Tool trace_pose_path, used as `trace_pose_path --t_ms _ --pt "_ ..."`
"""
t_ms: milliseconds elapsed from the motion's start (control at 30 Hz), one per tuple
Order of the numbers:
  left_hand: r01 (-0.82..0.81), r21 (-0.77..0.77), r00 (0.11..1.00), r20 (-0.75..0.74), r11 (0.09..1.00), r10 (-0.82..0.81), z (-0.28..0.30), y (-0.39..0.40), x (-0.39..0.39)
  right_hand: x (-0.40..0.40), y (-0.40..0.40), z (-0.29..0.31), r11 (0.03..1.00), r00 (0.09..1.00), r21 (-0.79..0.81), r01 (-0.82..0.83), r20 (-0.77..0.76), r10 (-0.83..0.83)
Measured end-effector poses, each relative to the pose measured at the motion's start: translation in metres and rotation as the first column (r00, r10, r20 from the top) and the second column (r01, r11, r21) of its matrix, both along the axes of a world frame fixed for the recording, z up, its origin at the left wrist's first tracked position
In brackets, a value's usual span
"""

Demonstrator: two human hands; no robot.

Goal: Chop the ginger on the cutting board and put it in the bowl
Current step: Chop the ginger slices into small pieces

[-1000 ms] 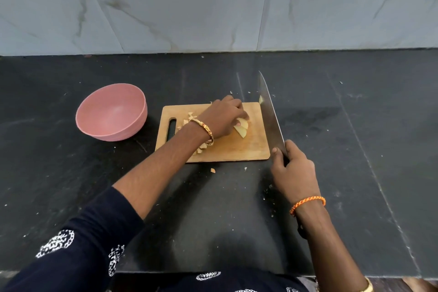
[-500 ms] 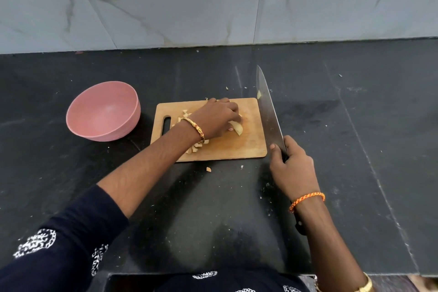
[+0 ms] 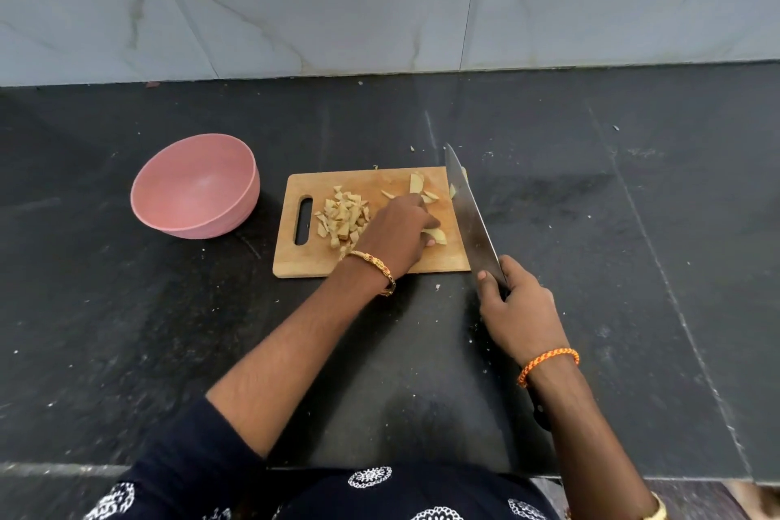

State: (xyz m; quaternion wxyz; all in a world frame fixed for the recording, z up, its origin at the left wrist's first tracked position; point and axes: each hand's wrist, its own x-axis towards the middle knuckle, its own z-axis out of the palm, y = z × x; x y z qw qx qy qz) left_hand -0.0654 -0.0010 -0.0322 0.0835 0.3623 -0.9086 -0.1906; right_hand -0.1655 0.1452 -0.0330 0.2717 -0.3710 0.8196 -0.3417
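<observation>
Head cam: left hand point(image 3: 396, 230) reaches across the cutting board point(image 3: 371, 266), fingers curled on a ginger slice point(image 3: 437, 236); right hand point(image 3: 521, 315) wrapped round the knife point(image 3: 468, 211) handle.

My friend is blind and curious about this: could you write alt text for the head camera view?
A person's left hand gathers ginger slices on a wooden cutting board, while the right hand grips a large knife along the board's right edge. A pile of chopped ginger lies near the board's handle slot, and an empty pink bowl sits left on the black counter.
</observation>
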Motion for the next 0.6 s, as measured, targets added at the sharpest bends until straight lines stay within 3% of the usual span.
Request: trace_pose_path --t_ms 300,600 --pt "0.072 0.123 0.996 -0.065 0.990 -0.064 -0.002 -0.008 0.003 0.005 0.010 -0.001 1.000 1.000 0.017 -0.011 0.001 0.011" --pt "-0.214 0.113 0.940 -0.248 0.970 0.236 -0.017 0.018 -0.004 0.020 0.007 -0.005 0.999 0.999 0.001 -0.035 0.017 0.035"
